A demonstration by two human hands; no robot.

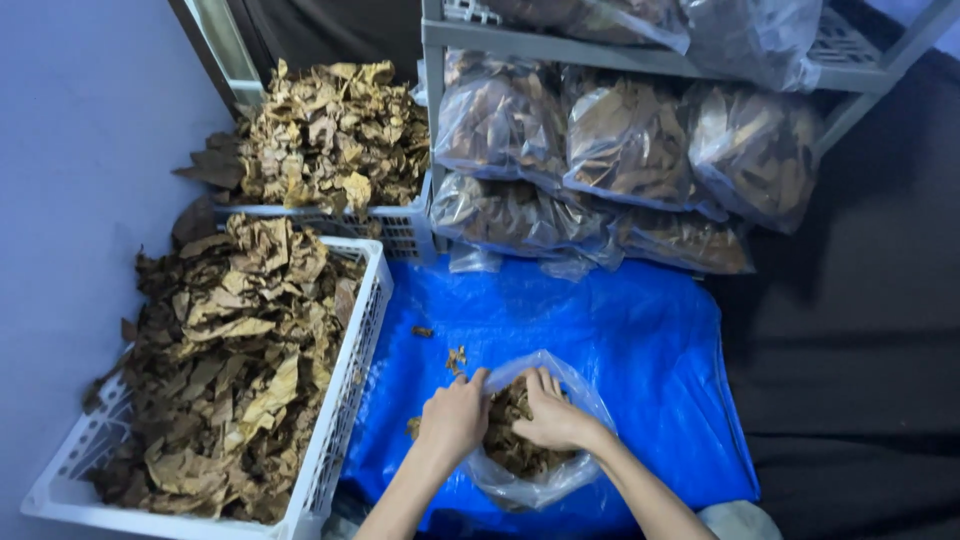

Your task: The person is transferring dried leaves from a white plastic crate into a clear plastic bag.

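A clear plastic bag [545, 478] partly filled with dried brown leaves [512, 448] lies on a blue tarp [620, 330] in front of me. My left hand [455, 415] grips the bag's left rim. My right hand [553, 415] reaches into the bag's mouth, fingers resting on the leaves and the rim. Both forearms come up from the bottom edge.
A white slatted crate [345, 390] heaped with dried leaves stands at left, a second heaped crate [400, 228] behind it. A grey shelf [560, 45] at the back holds several clear bags of leaves [625, 140]. Loose leaf bits [455, 358] lie on the tarp. Dark cloth [860, 350] covers the right.
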